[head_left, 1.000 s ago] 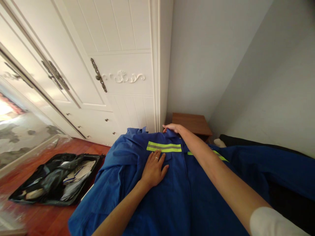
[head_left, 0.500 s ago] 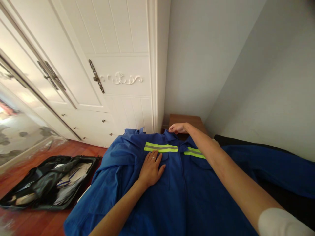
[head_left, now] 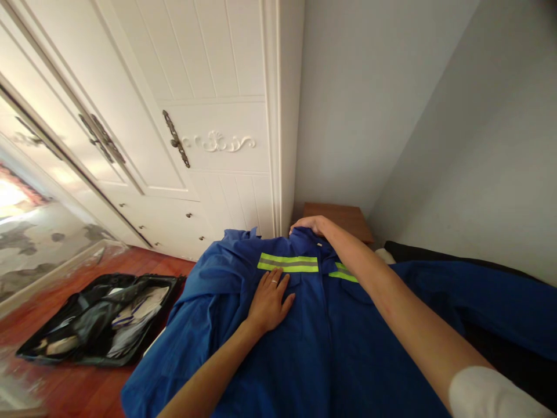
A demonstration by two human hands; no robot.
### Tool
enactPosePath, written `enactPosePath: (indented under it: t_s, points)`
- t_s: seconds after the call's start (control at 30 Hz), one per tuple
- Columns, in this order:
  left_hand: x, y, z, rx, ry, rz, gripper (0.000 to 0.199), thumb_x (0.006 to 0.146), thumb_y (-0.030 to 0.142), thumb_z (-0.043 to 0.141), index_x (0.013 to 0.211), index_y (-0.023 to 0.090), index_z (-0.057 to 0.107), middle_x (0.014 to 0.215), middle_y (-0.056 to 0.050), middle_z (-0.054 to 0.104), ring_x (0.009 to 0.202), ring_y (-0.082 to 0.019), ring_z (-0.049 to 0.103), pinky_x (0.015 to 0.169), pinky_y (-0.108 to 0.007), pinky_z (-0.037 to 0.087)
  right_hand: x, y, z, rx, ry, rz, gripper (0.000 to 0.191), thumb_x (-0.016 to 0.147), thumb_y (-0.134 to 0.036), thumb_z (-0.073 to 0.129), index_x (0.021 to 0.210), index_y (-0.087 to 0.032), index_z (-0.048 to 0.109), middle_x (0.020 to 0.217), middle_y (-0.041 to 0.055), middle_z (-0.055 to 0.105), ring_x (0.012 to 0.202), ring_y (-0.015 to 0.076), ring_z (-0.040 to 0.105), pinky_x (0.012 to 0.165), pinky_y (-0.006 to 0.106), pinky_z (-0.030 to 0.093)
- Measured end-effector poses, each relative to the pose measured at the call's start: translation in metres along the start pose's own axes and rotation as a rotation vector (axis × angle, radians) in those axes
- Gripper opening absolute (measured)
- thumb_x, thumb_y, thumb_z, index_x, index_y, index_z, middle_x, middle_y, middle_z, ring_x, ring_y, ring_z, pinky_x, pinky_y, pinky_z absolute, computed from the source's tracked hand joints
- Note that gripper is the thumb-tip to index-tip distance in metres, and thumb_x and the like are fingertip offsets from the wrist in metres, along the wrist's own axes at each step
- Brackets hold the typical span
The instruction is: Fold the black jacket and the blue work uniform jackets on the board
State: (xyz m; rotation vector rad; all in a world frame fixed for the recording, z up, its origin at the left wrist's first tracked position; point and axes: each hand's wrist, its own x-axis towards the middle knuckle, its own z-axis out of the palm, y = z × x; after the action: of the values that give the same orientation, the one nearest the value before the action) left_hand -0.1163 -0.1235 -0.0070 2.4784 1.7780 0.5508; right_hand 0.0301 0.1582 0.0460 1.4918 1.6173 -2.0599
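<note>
The blue jacket [head_left: 282,371] lies spread out, front side up, before the person, near the white wardrobe [head_left: 217,203]. The left hand [head_left: 270,299] rests flat on the chest part — its grip loosely spread and released, fingertips touching the yellow stripe [head_left: 304,265]. A ring [head_left: 274,281] shows on one finger. The right hand [head_left: 310,223] reaches to the far end and grasps the collar [head_left: 303,239] — its fingertips tucked behind the cloth, out of my sight. Over on the red floor [head_left: 167,263], a suitcase [head_left: 108,360] lies open with clothes [head_left: 139,313] inside.
</note>
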Motion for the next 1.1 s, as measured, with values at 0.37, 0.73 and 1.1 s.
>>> enactPosePath:
  t_s: [0.37,0.73,1.1]
  points:
    - [0.127,-0.01,-0.042,-0.365,0.142,-0.235,0.032,0.09,0.024,0.054,0.119,0.015,0.066,0.113,-0.013,0.07,0.111,-0.025,0.061,0.099,-0.034,0.042,-0.042,-0.01,0.008,-0.11,0.005,-0.348,0.031,0.071,-0.042,0.078,0.083,-0.014,0.069,0.073,0.0078,0.074,0.062,0.0218,0.067,0.064,0.035,0.059]
    - [0.16,-0.039,0.004,-0.54,0.077,-0.533,0.038,0.085,0.041,0.059,0.059,0.014,0.066,0.049,0.0,0.053,0.056,-0.015,0.056,0.053,-0.024,0.038,-0.034,0.014,0.004,-0.143,0.095,-0.618,0.024,0.075,-0.034,0.076,0.088,-0.015,0.07,0.082,0.0055,0.073,0.074,0.0144,0.064,0.071,0.024,0.051]
    - [0.166,-0.046,-0.002,-0.302,-0.052,-0.587,0.028,0.087,0.03,0.055,0.078,0.01,0.072,0.078,-0.015,0.07,0.087,-0.027,0.068,0.075,-0.031,0.048,-0.022,0.033,-0.004,-0.514,0.625,-0.77,0.021,0.084,-0.034,0.065,0.085,-0.015,0.073,0.088,0.0065,0.074,0.082,0.0173,0.065,0.076,0.024,0.047]
